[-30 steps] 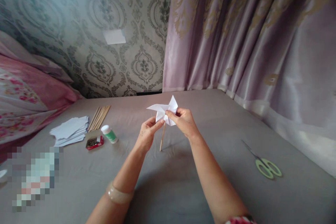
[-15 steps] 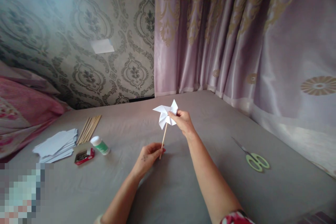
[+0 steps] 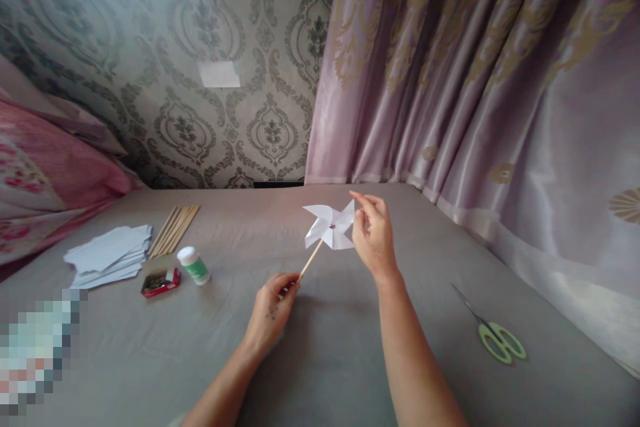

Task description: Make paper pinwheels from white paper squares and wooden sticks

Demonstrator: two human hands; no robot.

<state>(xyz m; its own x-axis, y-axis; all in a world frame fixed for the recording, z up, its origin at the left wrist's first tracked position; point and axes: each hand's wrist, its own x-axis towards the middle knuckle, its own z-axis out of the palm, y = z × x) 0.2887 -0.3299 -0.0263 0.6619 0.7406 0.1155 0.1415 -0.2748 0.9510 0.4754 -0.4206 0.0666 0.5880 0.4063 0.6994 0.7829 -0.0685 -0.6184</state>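
Observation:
A white paper pinwheel (image 3: 327, 225) with a small metal pin at its centre is fixed to the top of a thin wooden stick (image 3: 311, 260). My left hand (image 3: 275, 300) pinches the lower part of that stick, which leans to the right. Beside the pinwheel's right blades is my right hand (image 3: 373, 230), its fingers apart and the index finger raised. It holds nothing; whether it touches a blade edge I cannot tell.
On the grey surface (image 3: 320, 360), left, lie a stack of white paper sheets (image 3: 107, 253), several wooden sticks (image 3: 174, 230), a red box of small metal pieces (image 3: 160, 282) and a white-and-green glue stick (image 3: 194, 265). Green-handled scissors (image 3: 495, 333) lie on the right.
My right hand has let go of the pinwheel's centre and moved right. The stick now leans more to the right, and the pin shows. The view has shifted somewhat.

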